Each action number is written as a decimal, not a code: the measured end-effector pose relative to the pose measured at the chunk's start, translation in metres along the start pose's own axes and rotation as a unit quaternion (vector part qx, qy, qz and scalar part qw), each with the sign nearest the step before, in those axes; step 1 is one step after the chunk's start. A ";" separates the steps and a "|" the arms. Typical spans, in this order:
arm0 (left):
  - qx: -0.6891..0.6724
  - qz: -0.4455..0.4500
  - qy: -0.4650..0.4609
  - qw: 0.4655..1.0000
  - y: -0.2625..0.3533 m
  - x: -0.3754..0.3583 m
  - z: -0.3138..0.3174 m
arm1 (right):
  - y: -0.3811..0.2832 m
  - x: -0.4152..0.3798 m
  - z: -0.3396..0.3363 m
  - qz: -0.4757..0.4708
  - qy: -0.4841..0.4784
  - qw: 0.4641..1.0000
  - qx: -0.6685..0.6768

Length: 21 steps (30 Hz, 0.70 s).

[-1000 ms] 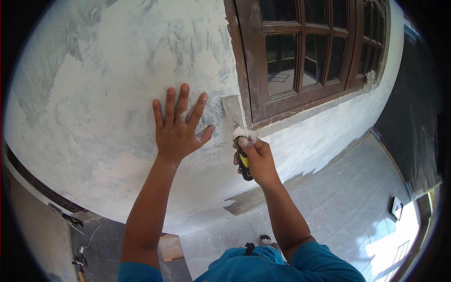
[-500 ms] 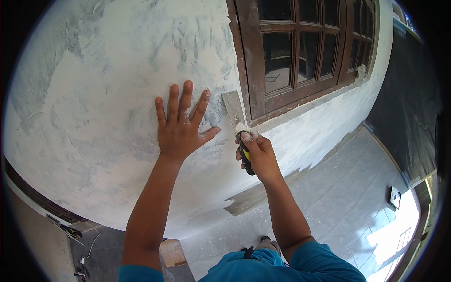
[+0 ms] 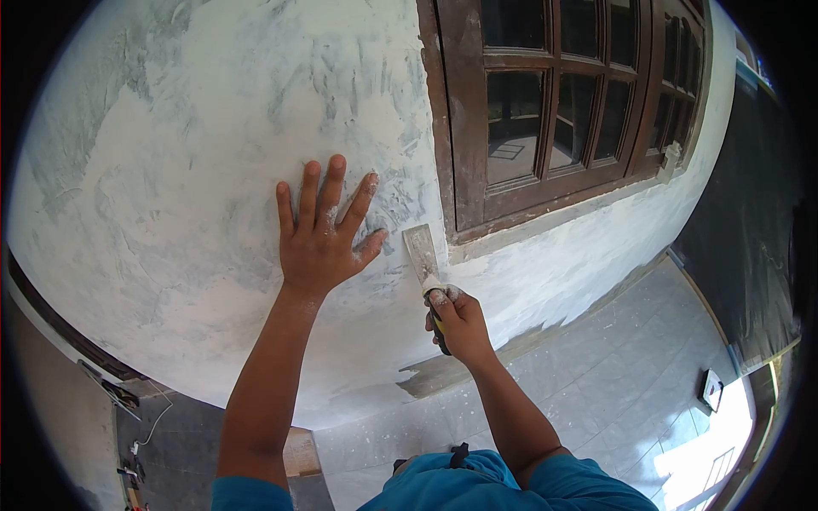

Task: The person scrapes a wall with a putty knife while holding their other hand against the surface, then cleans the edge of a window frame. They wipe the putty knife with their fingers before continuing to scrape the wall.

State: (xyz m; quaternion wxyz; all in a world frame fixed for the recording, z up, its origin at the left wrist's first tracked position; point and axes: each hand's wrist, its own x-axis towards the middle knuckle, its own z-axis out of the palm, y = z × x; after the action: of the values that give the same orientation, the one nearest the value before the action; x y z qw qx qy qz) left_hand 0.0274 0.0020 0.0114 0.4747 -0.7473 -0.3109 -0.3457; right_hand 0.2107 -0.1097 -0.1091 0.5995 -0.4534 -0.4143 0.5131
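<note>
My left hand lies against the white-smeared wall, fingers spread, with white filler on the fingertips and knuckles. In my right hand is a putty knife, gripped by its black and yellow handle. Its flat metal blade points up along the wall, left of the lower corner of the brown window frame. White filler clings to the blade near the handle and to my right thumb. Grey streaks show through the coating around both hands.
Right of the knife is a window with several dark panes and a pale sill. Below lies a grey tiled floor with white specks. A dark sheet hangs at the far right. A white cord runs at lower left.
My right hand has drawn the putty knife down the wall, from beside the window frame to below its corner. My left hand stays spread on the wall; the view has shifted slightly.
</note>
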 end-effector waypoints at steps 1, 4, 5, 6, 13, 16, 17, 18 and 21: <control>0.001 0.000 0.000 1.000 0.000 0.000 0.000 | -0.001 0.001 -0.002 0.000 -0.001 1.000 0.000; 0.003 -0.004 -0.004 1.000 0.001 -0.001 -0.001 | -0.006 0.005 -0.009 -0.021 -0.004 0.998 -0.060; 0.002 -0.004 -0.004 1.000 0.001 -0.001 -0.001 | -0.007 0.005 -0.010 -0.015 -0.014 0.998 -0.057; 0.002 -0.004 -0.004 1.000 0.001 0.000 -0.001 | -0.009 0.007 -0.012 -0.011 -0.025 0.998 -0.054; 0.005 0.004 -0.007 1.000 -0.001 0.001 -0.006 | -0.040 0.021 0.000 -0.086 -0.035 0.995 -0.036; 0.007 0.006 -0.018 1.000 -0.004 -0.002 -0.008 | -0.017 0.021 -0.009 -0.086 -0.032 0.995 -0.034; 0.003 0.012 -0.028 1.000 -0.005 -0.007 -0.007 | -0.005 0.017 -0.009 -0.087 -0.039 0.995 -0.034; -0.003 0.017 -0.039 0.999 -0.005 -0.011 -0.006 | 0.006 0.012 -0.009 -0.074 -0.032 0.996 -0.021; 0.004 0.025 -0.027 0.999 -0.005 -0.016 -0.005 | 0.003 0.009 -0.001 -0.055 -0.027 0.998 -0.006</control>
State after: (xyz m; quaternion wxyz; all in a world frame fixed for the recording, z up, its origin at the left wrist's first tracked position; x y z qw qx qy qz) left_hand 0.0133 -0.0029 0.0019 0.4776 -0.7619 -0.3064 -0.3124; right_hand 0.2125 -0.1008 -0.1122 0.6130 -0.4195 -0.4575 0.4889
